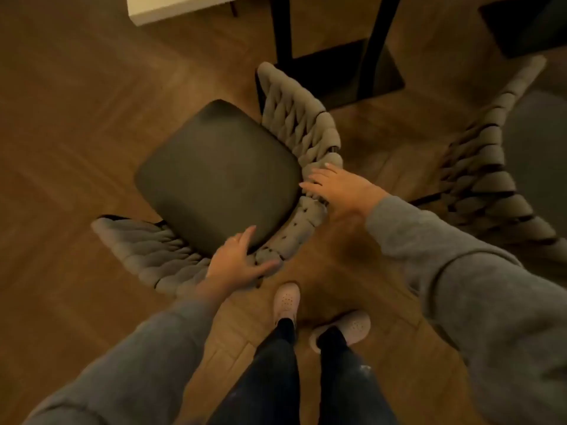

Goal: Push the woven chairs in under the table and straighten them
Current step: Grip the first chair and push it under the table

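**Both hands on the backrest of a turned woven chair**

A woven chair [221,182] stands on the wooden floor [61,133], turned at an angle, its dark seat cushion facing up and its grey braided backrest [294,228] curving round the near and right sides. The left hand [237,262] lies open on the backrest's near curve, fingers spread across the weave, thumb toward the cushion. The right hand [336,187] rests open and flat on the backrest's right side, fingertips at the cushion's corner. Neither hand is closed round the frame. Black table legs [282,29] rise just beyond the chair. A second woven chair [491,167] stands to the right, near the first but apart. Pale shoes [287,300] stand just behind the chair.
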